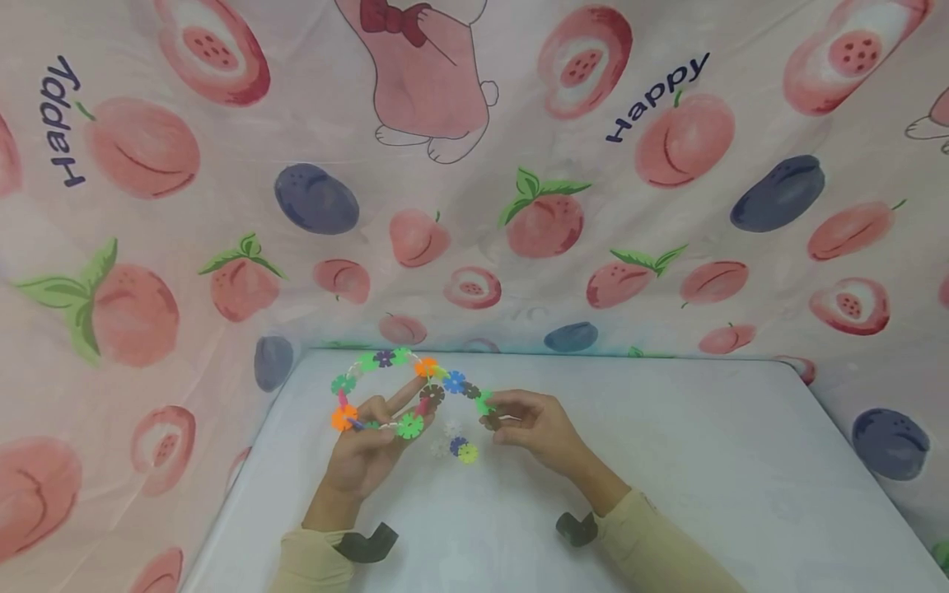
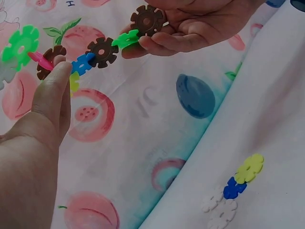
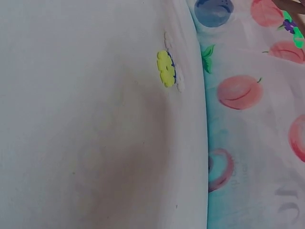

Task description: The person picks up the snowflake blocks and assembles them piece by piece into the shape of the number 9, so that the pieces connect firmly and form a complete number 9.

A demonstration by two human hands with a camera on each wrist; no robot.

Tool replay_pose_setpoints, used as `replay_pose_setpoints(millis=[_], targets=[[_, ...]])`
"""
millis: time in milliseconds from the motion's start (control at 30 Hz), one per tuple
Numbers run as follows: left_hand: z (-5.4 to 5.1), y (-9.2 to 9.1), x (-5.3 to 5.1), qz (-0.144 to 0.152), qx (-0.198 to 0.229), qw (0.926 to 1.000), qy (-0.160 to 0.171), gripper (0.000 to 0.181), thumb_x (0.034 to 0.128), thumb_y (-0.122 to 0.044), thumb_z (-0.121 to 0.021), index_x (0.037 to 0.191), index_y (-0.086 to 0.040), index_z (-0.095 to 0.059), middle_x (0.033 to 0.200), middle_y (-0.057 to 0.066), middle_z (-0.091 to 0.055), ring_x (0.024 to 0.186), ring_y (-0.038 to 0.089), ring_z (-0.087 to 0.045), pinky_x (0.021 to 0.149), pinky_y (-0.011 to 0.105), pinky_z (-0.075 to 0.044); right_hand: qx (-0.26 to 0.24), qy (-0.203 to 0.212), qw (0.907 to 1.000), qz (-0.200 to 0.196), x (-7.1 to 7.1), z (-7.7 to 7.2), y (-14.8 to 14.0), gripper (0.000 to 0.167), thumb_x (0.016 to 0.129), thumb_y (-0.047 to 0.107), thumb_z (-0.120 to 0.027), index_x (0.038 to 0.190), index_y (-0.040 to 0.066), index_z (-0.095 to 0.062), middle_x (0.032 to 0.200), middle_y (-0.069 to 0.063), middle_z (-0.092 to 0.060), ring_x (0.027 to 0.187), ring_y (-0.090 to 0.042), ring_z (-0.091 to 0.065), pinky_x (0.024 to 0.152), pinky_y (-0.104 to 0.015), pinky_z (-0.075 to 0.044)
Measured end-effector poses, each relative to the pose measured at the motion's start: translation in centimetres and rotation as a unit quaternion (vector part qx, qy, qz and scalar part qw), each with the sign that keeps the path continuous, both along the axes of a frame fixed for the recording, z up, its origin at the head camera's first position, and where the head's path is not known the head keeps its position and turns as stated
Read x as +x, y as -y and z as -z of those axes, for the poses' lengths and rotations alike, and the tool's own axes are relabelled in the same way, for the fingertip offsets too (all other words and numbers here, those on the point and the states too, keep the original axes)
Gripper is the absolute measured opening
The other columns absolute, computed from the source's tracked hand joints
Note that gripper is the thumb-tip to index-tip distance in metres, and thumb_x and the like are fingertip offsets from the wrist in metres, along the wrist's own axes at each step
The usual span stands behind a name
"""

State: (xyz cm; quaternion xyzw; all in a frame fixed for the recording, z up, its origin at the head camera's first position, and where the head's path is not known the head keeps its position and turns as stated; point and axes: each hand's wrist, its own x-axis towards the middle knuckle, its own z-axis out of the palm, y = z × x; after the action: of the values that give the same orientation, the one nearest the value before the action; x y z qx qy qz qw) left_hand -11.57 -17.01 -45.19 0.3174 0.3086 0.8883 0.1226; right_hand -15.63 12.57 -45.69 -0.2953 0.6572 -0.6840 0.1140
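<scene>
Bkgd = pale pink cloth [image 1: 445, 189] printed w/ fruit, leaves & "Happy", rising behind a white table [image 1: 689, 445]. Leftmost in the work, an orange disc [image 1: 344, 418] sits on the outer side of a flower-disc chain [image 1: 426, 367], which is held up above the tabletop, both hands on it.

L hand [image 1: 363, 465] is in at the ring part, thumb & a finger pinching approx. at a brown disc [image 2: 46, 73]; prob. gripped there so the ring doesn't sag & the tail is easy to get at. Its other fingers: can't tell clearly.

Chain's look: small notched discs slotted edge to edge at diff. angles, so some show full face, others just a thin edge. Colours mixed: orange, green, purple, pink, blue, brown, some whitish. Ring on the L, short tail running R; can't tell if the ring's fully closed.

Btwn the hands, down on the table: a yellow disc [image 1: 467, 453], a blue disc [image 1: 458, 446] & clear discs [image 1: 441, 447], bunched close; joined or only overlapping, can't tell. Prob. put there for quick reach.

R hand [image 1: 544, 424]: thumb & bent fingers grip the tail's end, by a green disc [image 2: 127, 39] & the end brown one, prob. to steady it.
</scene>
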Motion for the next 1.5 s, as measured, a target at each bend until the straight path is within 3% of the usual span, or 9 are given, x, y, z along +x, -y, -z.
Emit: replay_pose_setpoints(millis=[333,533,633,833,967,1100,1167,1333,1500], targets=[[-0.3,0.1,0.0,-0.008,-0.01,0.9999,-0.006,0.051,0.0891,0.016,-0.024,0.097,-0.007,-0.068,0.168,0.024,-0.019,0.147,0.041,-0.042,0.123,0.043,-0.034,0.014,0.006,0.9998,0.016,-0.1,-0.1,-0.3,0.033,0.093,0.004,-0.071,0.125,-0.001,-0.066,0.118,-0.033,-0.064,0.102,-0.017,-0.074,0.091,-0.033,-0.061],[-0.3,0.2,0.0,-0.011,-0.016,0.9998,-0.006,0.049,0.0889,0.017,-0.023,0.093,-0.007,-0.066,0.168,0.026,-0.016,0.148,0.041,-0.039,0.124,0.045,-0.033,0.097,0.032,0.994,0.041,-0.3,-0.1,-0.7,0.022,0.096,0.017,-0.071,0.117,0.009,-0.071,0.113,-0.021,-0.071,0.1,-0.023,-0.074,0.092,-0.032,-0.061],[-0.2,0.2,-0.1,-0.008,-0.014,0.9999,-0.003,0.049,0.0894,0.017,-0.023,0.091,-0.006,-0.066,0.168,0.028,-0.014,0.148,0.043,-0.039,0.124,0.045,-0.033,0.177,0.053,0.9815,0.05,-0.4,0.1,-0.7,0.017,0.097,0.023,-0.069,0.111,0.014,-0.073,0.108,-0.011,-0.074,0.097,-0.024,-0.073,0.09,-0.034,-0.061],[0.0,0.1,-0.1,-0.012,-0.022,0.9997,-0.006,0.049,0.0889,0.018,-0.022,0.09,-0.007,-0.064,0.167,0.03,-0.011,0.147,0.042,-0.04,0.124,0.045,-0.034,0.344,0.031,0.9378,0.035,-0.6,1.1,-0.6,0.008,0.096,0.023,-0.069,0.1,0.017,-0.073,0.093,0.003,-0.073,0.086,-0.015,-0.065,0.082,-0.032,-0.055],[0.0,0.0,0.0,-0.005,-0.018,0.9998,-0.004,0.05,0.089,0.018,-0.024,0.095,-0.006,-0.067,0.168,0.027,-0.016,0.147,0.04,-0.042,0.123,0.045,-0.034,0.398,-0.03,0.9163,0.036,-0.5,1.8,-0.4,0.004,0.095,0.019,-0.069,0.096,0.021,-0.072,0.083,0.011,-0.069,0.083,-0.011,-0.062,0.084,-0.035,-0.054],[0.1,-0.1,0.1,0.002,-0.01,0.9999,-0.002,0.051,0.0899,0.018,-0.025,0.099,-0.006,-0.068,0.168,0.024,-0.02,0.147,0.038,-0.042,0.123,0.044,-0.034,0.427,-0.055,0.9015,0.042,-0.3,2.4,-0.3,0.005,0.095,0.024,-0.068,0.096,0.025,-0.073,0.083,0.015,-0.068,0.086,-0.009,-0.061,0.09,-0.04,-0.054],[0.2,-0.1,0.1,0.006,-0.007,1.0,-0.003,0.051,0.0904,0.019,-0.024,0.1,-0.006,-0.068,0.168,0.025,-0.02,0.148,0.038,-0.041,0.123,0.044,-0.034,0.428,-0.048,0.9017,0.036,-0.4,2.7,-0.4,0.008,0.096,0.026,-0.068,0.098,0.023,-0.075,0.081,0.013,-0.069,0.081,-0.01,-0.062,0.087,-0.04,-0.054],[0.3,-0.1,0.2,0.009,-0.009,0.9999,0.005,0.053,0.0892,0.019,-0.022,0.1,-0.005,-0.068,0.167,0.025,-0.02,0.147,0.039,-0.042,0.123,0.044,-0.035,0.39,0.014,0.9205,0.011,-0.7,3.3,-0.8,0.024,0.103,0.034,-0.058,0.108,0.017,-0.075,0.072,0.004,-0.071,0.063,-0.015,-0.065,0.07,-0.033,-0.051],[0.3,-0.1,0.3,0.015,-0.007,0.9998,0.009,0.052,0.0898,0.019,-0.023,0.099,-0.004,-0.068,0.168,0.025,-0.019,0.147,0.04,-0.042,0.124,0.044,-0.034,0.319,0.082,0.9442,0.001,-0.9,1.7,-1.0,0.036,0.109,0.037,-0.044,0.126,0.013,-0.066,0.088,-0.001,-0.073,0.075,-0.02,-0.062,0.074,-0.033,-0.053]])
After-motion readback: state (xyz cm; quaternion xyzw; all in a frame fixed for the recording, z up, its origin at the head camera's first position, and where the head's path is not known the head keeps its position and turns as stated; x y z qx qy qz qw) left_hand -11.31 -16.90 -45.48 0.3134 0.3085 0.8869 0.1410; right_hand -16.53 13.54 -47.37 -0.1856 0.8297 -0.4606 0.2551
